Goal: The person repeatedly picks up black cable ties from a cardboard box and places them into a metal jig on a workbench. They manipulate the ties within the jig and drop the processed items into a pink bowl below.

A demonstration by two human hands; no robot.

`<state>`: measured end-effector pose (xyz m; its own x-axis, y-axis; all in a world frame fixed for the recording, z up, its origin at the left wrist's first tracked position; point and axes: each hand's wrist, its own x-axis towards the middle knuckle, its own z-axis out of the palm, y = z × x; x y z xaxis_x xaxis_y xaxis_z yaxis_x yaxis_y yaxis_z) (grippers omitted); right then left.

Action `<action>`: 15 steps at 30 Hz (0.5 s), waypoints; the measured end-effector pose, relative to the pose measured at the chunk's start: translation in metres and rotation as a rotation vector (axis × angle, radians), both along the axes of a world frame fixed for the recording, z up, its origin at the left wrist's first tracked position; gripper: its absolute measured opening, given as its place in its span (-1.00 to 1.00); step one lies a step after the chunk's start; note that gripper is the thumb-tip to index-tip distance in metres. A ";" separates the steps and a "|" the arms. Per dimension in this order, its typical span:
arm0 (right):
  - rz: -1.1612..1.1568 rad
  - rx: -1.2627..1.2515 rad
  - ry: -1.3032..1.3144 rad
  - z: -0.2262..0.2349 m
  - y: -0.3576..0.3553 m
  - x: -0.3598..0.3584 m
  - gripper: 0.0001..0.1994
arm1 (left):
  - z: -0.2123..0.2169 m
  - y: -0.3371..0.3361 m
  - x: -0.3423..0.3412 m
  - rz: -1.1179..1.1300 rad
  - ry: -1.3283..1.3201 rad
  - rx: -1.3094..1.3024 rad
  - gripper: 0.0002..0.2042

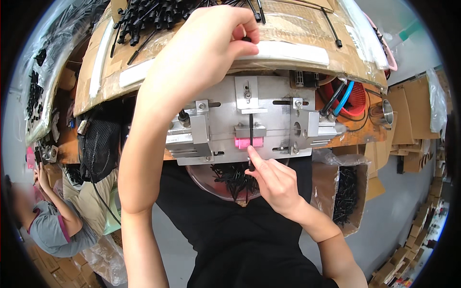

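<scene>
My right hand (274, 181) pinches the lower end of a thin black strip (251, 139) that stands upright in the slot of a metal fixture (225, 125), just over a pink block (248, 142). My left hand (211, 43) reaches up over the fixture to a cardboard shelf (297, 29) and is closed on a small black piece (246, 38) at its fingertips. A heap of black strips (149, 17) lies on that shelf to the left of the hand.
A clear bowl (206, 185) of black pieces sits below the fixture against my black shirt. A cardboard box (346, 194) of black parts stands at the right. Red and blue hoses (342, 98) run behind the fixture. Another person (53, 221) sits at lower left.
</scene>
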<state>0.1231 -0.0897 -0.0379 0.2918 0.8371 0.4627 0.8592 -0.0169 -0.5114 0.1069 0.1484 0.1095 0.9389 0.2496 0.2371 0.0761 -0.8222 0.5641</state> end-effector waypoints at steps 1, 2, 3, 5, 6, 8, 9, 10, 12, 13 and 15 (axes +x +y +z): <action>0.004 -0.018 -0.004 0.002 -0.001 0.001 -0.40 | -0.016 0.003 -0.001 0.000 -0.112 0.096 -0.84; 0.010 -0.028 -0.012 0.005 0.000 0.005 -0.42 | -0.024 0.000 -0.008 0.021 -0.306 0.131 -0.87; 0.036 -0.004 -0.030 0.015 0.003 0.011 -0.44 | -0.020 -0.007 -0.022 0.082 -0.335 0.195 -0.85; 0.069 0.029 -0.061 0.044 0.007 0.027 -0.49 | -0.022 -0.020 -0.045 0.212 -0.329 0.080 -0.82; -0.002 0.090 -0.182 0.059 0.012 0.041 -0.58 | -0.028 -0.025 -0.053 0.238 -0.352 0.086 -0.82; -0.074 0.213 -0.343 0.087 0.047 0.070 -0.76 | -0.043 -0.035 -0.074 0.323 -0.386 0.109 -0.81; -0.098 0.269 -0.393 0.101 0.070 0.085 -0.85 | -0.050 -0.041 -0.077 0.335 -0.395 0.098 -0.79; -0.152 0.211 -0.421 0.113 0.095 0.097 -0.86 | -0.056 -0.046 -0.081 0.337 -0.398 0.074 -0.78; -0.241 0.045 -0.503 0.130 0.134 0.116 -0.85 | -0.064 -0.056 -0.083 0.332 -0.411 0.042 -0.77; -0.271 -0.073 -0.554 0.135 0.146 0.121 -0.86 | -0.067 -0.059 -0.085 0.334 -0.414 0.026 -0.76; -0.256 -0.204 -0.516 0.144 0.156 0.127 -0.87 | -0.072 -0.062 -0.089 0.340 -0.427 0.016 -0.76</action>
